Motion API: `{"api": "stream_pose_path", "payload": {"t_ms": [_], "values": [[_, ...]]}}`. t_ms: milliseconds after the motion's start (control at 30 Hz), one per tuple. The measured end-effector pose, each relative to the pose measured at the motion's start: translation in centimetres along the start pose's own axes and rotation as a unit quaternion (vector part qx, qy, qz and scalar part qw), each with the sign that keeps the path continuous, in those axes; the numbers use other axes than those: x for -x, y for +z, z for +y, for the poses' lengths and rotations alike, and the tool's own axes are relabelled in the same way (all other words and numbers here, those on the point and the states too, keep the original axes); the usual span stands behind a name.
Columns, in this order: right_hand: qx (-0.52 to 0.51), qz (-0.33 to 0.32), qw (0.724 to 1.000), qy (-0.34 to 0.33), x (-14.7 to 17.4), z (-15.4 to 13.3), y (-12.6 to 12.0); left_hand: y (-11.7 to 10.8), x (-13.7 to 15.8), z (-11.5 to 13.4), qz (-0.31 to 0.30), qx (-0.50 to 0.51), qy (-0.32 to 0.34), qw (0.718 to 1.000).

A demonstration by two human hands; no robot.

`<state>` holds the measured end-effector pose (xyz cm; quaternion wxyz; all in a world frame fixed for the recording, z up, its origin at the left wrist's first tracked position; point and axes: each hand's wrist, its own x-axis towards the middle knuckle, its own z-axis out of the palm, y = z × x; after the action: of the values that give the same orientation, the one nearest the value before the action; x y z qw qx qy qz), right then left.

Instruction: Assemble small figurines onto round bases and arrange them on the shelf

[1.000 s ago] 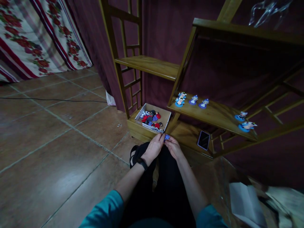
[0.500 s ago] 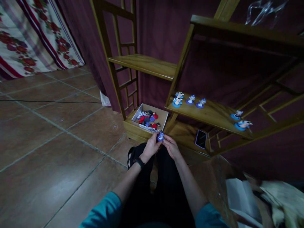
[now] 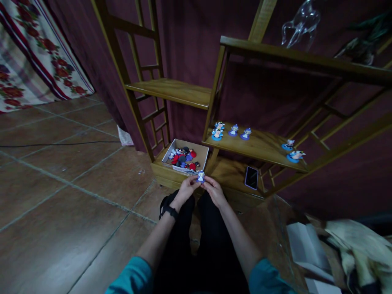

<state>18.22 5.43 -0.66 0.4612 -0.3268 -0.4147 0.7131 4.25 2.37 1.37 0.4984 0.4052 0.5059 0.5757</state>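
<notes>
Against a maroon curtain (image 3: 186, 49), a wooden shelf unit (image 3: 171, 90) carries small figurines (image 3: 246, 134) and, lower, a phone (image 3: 251, 178). The person's left hand (image 3: 186, 189) and right hand (image 3: 215, 192) together grip an upright purple-based figurine (image 3: 200, 176) by its base, just before the open box (image 3: 200, 152).

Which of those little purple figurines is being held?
The purple figurine between the left hand and right hand, just in front of the open box; two similar figurines stand on the shelf instead.
</notes>
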Motion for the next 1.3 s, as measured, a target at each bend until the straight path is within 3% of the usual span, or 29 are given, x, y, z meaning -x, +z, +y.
{"api": "stream_pose_path", "payload": {"t_ms": [200, 467, 867, 1300], "values": [[0.025, 0.006, 1.0, -0.018, -0.2, 0.3, 0.0, 0.0, 0.3, 1.0, -0.048, 0.029, -0.007, 0.998], [0.066, 0.025, 0.997, -0.038, -0.4, 0.5, 0.0, -0.1, 0.4, 1.3, -0.088, -0.008, -0.002, 0.996], [0.068, 0.012, 0.997, -0.037, -0.3, 0.8, -0.4, -0.4, -0.6, -0.9, -0.039, 0.001, -0.011, 0.999], [0.068, -0.004, 0.997, -0.037, -0.2, 0.9, -0.6, -0.3, -0.9, -1.9, 0.004, -0.062, 0.053, 0.997]]}}
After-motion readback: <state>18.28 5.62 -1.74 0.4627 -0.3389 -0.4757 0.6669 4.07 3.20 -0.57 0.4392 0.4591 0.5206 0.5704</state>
